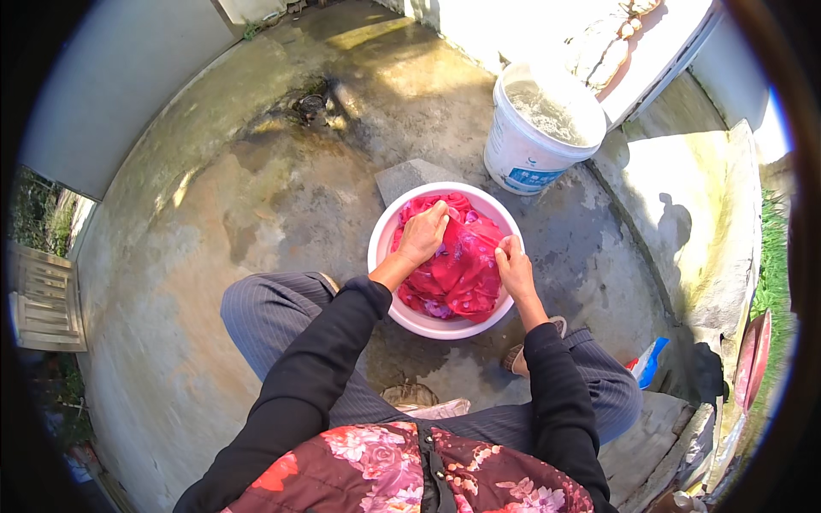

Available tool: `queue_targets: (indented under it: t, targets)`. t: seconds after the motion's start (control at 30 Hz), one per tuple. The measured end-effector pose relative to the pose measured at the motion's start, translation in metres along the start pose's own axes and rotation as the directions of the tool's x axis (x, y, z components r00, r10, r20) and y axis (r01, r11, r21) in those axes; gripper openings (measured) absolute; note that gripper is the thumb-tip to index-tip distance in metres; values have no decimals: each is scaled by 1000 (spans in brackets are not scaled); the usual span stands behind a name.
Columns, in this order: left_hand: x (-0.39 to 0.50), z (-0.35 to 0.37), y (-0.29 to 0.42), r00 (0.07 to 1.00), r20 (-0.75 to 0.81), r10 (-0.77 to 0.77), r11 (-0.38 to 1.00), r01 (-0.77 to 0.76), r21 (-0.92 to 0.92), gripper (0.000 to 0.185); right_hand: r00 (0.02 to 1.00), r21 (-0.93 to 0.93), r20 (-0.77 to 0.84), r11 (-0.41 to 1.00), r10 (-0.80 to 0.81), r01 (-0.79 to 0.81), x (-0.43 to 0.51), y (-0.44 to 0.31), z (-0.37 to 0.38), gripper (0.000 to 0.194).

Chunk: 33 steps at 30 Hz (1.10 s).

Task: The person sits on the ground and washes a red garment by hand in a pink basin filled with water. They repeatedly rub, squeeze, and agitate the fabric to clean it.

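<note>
Between my knees, a round pink plastic basin (383, 256) stands on wet concrete. Red cloth with a purple floral pattern (465, 263) lies bunched inside it. My left hand (423, 232) pinches a fold of this cloth near the far left part of the basin. At the right rim, my right hand (515, 266) grips another edge of the same cloth between thumb and fingers. The fabric stretches between the two hands, over the rest of the heap. Whether it is one piece or several cannot be told.
A white plastic bucket (513, 151) bearing writing stands beyond the basin to the right, with cloudy contents. A grey stone slab (410, 178) touches the basin's far side. A blue plastic object (653, 363) lies near my right knee. A wooden chair (48, 301) stands far left.
</note>
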State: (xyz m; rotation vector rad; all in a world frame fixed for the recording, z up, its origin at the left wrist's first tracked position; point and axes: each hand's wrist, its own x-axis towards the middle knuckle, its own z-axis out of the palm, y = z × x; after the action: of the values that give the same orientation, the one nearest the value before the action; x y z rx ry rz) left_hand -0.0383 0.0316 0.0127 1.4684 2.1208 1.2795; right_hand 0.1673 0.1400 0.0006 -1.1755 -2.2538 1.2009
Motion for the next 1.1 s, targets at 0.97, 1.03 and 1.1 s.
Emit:
queue_targets:
  t: [0.97, 1.03, 1.1]
  targets:
    - [-10, -42, 54, 936, 326, -133, 318, 352, -880, 10, 995, 861, 26, 504, 92, -69, -2, -123, -55, 22]
    - [-9, -43, 65, 939, 299, -171, 259, 335, -906, 10, 998, 840, 30, 540, 53, -54, -7, -142, -66, 23]
    - [-7, -43, 75, 941, 270, -203, 188, 308, -933, 11, 999, 825, 35, 564, 8, -33, -10, -153, -72, 23]
